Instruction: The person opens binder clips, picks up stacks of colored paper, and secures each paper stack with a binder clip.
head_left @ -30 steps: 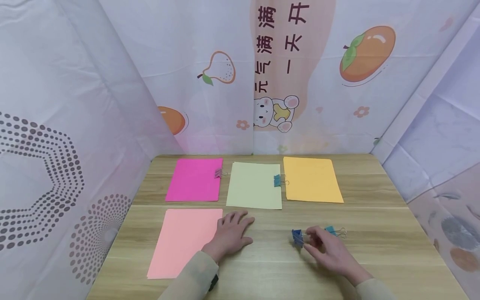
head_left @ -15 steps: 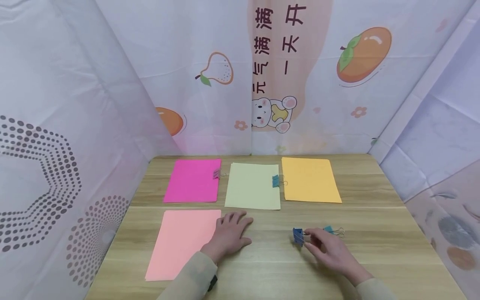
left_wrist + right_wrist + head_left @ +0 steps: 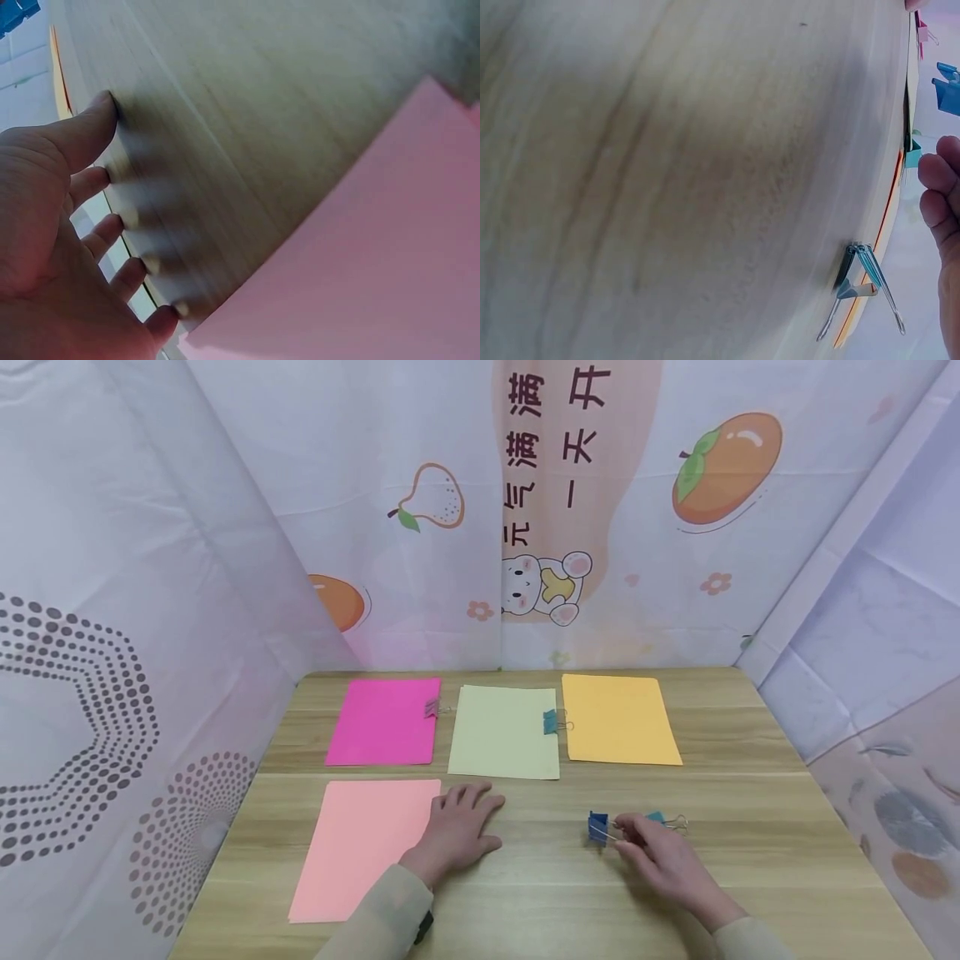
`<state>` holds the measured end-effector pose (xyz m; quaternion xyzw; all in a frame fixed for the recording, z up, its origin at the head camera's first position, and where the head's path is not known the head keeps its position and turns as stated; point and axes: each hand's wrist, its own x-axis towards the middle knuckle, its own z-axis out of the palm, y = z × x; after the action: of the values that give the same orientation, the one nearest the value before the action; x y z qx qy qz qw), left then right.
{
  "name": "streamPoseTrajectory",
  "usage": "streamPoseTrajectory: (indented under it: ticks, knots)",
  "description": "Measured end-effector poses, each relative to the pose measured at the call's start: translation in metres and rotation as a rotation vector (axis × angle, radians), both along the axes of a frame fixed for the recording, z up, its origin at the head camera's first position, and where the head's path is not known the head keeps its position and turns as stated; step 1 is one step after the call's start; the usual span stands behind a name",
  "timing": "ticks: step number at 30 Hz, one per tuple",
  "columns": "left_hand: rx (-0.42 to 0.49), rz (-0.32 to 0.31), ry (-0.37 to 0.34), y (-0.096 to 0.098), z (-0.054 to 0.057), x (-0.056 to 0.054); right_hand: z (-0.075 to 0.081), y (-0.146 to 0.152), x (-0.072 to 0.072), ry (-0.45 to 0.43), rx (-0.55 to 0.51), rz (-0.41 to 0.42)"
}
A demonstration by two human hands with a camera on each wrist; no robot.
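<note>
My right hand [image 3: 663, 860] holds a dark blue binder clip [image 3: 597, 828] by its wire handles, fingers and thumb pinching them above the right part of the table. In the right wrist view the blue binder clip [image 3: 946, 91] shows beyond the fingertips at the right edge. A teal binder clip [image 3: 657, 817] lies on the wood just behind the right hand. My left hand [image 3: 456, 827] rests with spread fingers at the right edge of a light pink paper stack [image 3: 360, 852]. Seen from the left wrist, the left hand [image 3: 45, 217] has its fingertips on the table, holding nothing.
Along the back of the wooden table [image 3: 540, 877] lie a magenta paper stack [image 3: 382, 727] with a pinkish binder clip [image 3: 431, 707], a pale green stack [image 3: 502, 735] with a teal binder clip [image 3: 551, 722], and a yellow-orange stack [image 3: 622, 718]. Printed curtains [image 3: 420, 568] surround the table.
The blue binder clip has turned slightly in my right hand, its wire handles now showing wider apart. The left hand stays in place; the head view has shifted a little.
</note>
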<state>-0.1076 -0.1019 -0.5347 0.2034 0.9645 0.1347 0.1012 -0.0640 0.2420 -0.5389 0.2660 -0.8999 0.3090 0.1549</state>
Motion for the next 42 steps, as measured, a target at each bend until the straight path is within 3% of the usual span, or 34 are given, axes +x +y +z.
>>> streamPoseTrajectory:
  ticks: [6,9,14,23,27,35,42]
  knots:
    - [-0.024,0.014,0.014,0.006,0.003,-0.003,0.001,0.002,-0.001,0.001,0.013,-0.013]
    - [-0.031,0.004,0.085,0.013,0.003,-0.006,0.001,0.003,-0.001,-0.005,0.011,-0.024]
    - [-0.004,-0.047,0.206,0.029,0.006,-0.013,0.001,0.004,-0.001,0.005,-0.003,-0.03]
    - [-0.005,-0.16,0.313,0.06,0.004,-0.033,0.004,0.004,0.001,-0.016,-0.015,-0.059]
    - [-0.026,-0.194,0.325,0.073,0.0,-0.041,0.006,0.004,0.0,-0.018,-0.021,-0.069]
    - [-0.151,-0.274,0.336,0.096,-0.003,-0.051,0.009,0.003,-0.002,0.001,-0.047,-0.054]
    - [-0.217,-0.281,0.298,0.109,-0.01,-0.059,0.007,0.003,-0.004,0.052,-0.058,-0.033]
